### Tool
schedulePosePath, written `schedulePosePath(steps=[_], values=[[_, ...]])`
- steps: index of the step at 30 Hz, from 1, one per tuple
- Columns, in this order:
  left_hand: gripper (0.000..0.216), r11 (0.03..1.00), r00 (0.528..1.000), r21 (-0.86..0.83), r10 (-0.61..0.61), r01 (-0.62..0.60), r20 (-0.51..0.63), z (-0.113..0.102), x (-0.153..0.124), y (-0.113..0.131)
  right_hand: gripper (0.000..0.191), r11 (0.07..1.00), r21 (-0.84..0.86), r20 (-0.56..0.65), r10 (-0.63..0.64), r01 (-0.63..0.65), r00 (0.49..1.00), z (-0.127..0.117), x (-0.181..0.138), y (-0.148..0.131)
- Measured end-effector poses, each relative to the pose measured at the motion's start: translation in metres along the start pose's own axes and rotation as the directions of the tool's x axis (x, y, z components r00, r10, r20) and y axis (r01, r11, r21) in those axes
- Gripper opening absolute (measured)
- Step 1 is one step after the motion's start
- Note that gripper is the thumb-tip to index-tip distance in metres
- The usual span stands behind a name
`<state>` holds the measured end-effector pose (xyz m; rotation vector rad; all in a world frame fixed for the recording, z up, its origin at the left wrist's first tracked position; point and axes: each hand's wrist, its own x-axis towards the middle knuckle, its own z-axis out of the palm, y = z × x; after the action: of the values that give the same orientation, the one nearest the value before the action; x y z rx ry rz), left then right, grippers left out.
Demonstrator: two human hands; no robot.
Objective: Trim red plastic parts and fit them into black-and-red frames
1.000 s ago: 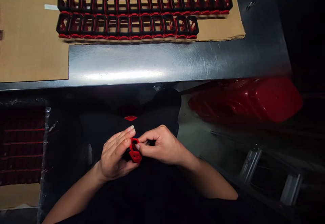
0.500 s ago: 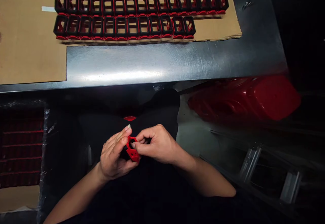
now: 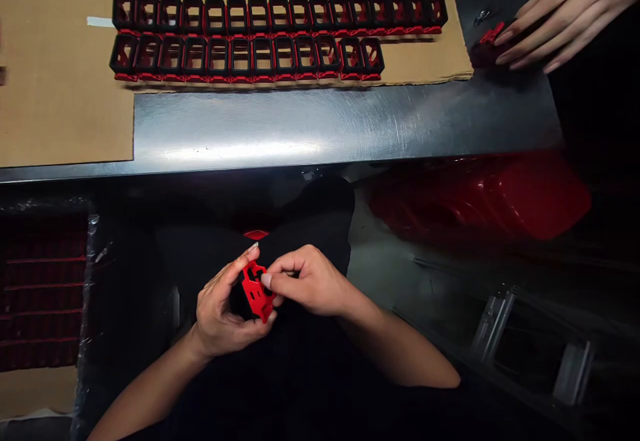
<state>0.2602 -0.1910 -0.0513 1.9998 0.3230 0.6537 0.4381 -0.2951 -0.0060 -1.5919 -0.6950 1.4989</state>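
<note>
Above my lap, my left hand (image 3: 227, 304) grips a red-and-black plastic frame (image 3: 257, 294) between thumb and fingers. The red face with its cut-outs is turned up toward me. My right hand (image 3: 307, 281) pinches at the frame's right side, thumb and forefinger pressed on its edge; whether a small part sits between those fingertips is hidden. On the worktop beyond, two rows of similar black-and-red frames (image 3: 241, 57) stand side by side on a cardboard sheet (image 3: 60, 114).
Another person's hand (image 3: 565, 17) is at the table's far right, on a red-and-black piece (image 3: 487, 47). The metal table (image 3: 325, 124) has its front edge before me. A red plastic stool-like object (image 3: 500, 194) is at right, and a plastic-lined box (image 3: 43, 294) of red parts at left.
The frame in my left hand has turned so its red face shows more fully. Another person's hand has come in at the upper right with a red-and-black piece.
</note>
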Motion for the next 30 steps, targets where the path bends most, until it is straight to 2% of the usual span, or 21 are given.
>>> schedulePosePath(steps=[3,7,16,21,24,30], values=[[0.093,0.998,0.999,-0.052,-0.033,0.034,0.006,0.001,-0.002,-0.001,0.024,0.996,0.079,-0.015,-0.049,0.050,0.999,-0.003,0.003,0.005],[0.094,0.999,0.999,-0.031,-0.032,0.032,-0.001,0.003,-0.002,-0.002,0.021,0.994,0.103,-0.056,-0.025,0.031,0.998,-0.004,0.006,0.010],[0.091,0.964,0.986,0.205,0.169,-0.168,0.010,0.002,0.011,0.003,0.019,0.999,0.038,-0.086,0.018,-0.015,0.996,-0.003,0.002,0.010],[0.087,0.935,0.967,0.250,0.254,-0.252,0.026,0.004,0.013,0.001,0.019,0.999,0.022,-0.077,0.041,-0.040,0.996,-0.001,0.003,0.007],[0.087,0.942,0.970,0.234,0.243,-0.242,0.026,0.004,0.011,-0.001,0.019,0.999,-0.001,-0.069,0.048,-0.048,0.996,-0.003,0.002,0.003],[0.088,0.955,0.978,0.209,0.208,-0.209,0.027,0.003,0.011,0.001,0.022,0.999,0.028,0.030,0.025,-0.026,0.999,-0.012,-0.001,-0.001]])
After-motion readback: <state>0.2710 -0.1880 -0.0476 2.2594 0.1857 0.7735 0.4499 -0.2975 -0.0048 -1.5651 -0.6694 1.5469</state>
